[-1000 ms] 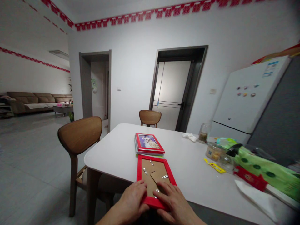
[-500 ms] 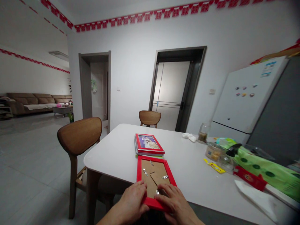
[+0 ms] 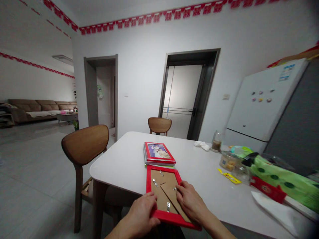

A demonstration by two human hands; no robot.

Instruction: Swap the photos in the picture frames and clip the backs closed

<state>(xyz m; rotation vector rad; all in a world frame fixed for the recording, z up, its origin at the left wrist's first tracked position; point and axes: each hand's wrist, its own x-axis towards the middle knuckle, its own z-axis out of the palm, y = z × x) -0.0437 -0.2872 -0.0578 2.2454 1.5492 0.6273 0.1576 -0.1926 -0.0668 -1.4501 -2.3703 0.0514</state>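
A red picture frame point(image 3: 164, 217) lies back side up at the table's near edge, its brown backing board point(image 3: 159, 196) showing with a cut stand flap and several metal clips. My left hand point(image 3: 143, 212) grips the frame's near left corner, thumb on the near edge and fingers over the left side. My right hand point(image 3: 190, 200) reaches across the right side, its fingertips bunched at the right metal clip point(image 3: 174, 189). The near metal clip point(image 3: 168, 207) stands uncovered. Just beyond the frame is a stack of picture frames point(image 3: 159, 153), the top one red with a photo.
The white table point(image 3: 199, 186) carries a yellow tag point(image 3: 230, 177), glass jars point(image 3: 216, 142), a green bag point(image 3: 281, 179), a red box point(image 3: 267, 189) and white paper point(image 3: 272, 212) on the right. Wooden chairs point(image 3: 86, 146) stand at the left and far sides.
My right hand has moved from the near clip up and right to the right-side clip. The near clip is now uncovered and turned. My left hand stays on the frame's corner.
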